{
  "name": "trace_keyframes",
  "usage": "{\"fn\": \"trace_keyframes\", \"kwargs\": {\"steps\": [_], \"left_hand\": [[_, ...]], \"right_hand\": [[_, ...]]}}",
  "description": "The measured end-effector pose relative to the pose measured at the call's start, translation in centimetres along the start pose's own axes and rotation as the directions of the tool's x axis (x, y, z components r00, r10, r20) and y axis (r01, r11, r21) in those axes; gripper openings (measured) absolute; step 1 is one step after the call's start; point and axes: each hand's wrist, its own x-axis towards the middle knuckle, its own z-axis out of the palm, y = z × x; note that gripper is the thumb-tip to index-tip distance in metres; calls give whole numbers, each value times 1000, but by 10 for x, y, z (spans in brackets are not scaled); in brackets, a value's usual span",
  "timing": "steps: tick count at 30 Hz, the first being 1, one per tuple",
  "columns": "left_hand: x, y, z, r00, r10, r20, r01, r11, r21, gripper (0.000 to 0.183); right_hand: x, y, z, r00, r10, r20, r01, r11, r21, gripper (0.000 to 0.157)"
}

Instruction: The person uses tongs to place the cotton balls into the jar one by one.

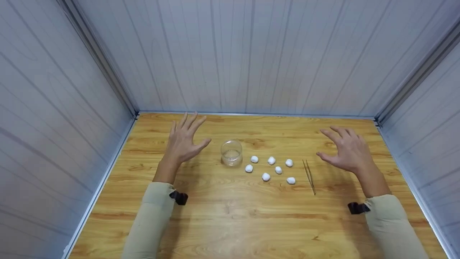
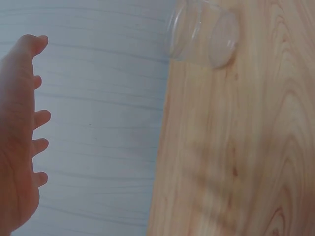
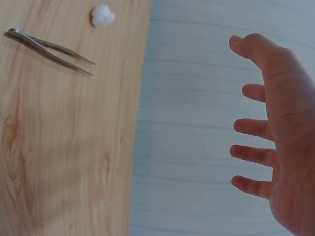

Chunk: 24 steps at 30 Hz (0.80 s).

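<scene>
- White balls [image 1: 266,176], seven in all, lie spread on the tabletop [image 1: 230,223] in the head view, between the clear jar [image 1: 231,153] and the tweezers [image 1: 311,178]; the gaps likely keep each one separate.
- From your left wrist, your left hand [image 1: 184,142] shows spread fingers holding nothing; the jar stands upright near it, perhaps for steadiness.
- From your right wrist, your right hand [image 1: 350,149] is likewise spread and bare; the tweezers lie nearby, tips pointing away from you, probably to suit that hand's reach.
</scene>
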Motion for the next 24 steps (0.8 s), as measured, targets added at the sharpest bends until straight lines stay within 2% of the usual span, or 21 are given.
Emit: {"fn": "trace_keyframes", "kwargs": {"steps": [15, 24], "left_hand": [[-7, 3, 26, 998, 3, -56, -9, 993, -120, 82], [-12, 8, 48, 992, 37, -118, -66, 963, -260, 95]], "right_hand": [[-10, -7, 23, 999, 22, 22, -22, 1000, 3, 79], [-18, -8, 33, 998, 44, 37, -45, 999, 29, 79]]}}
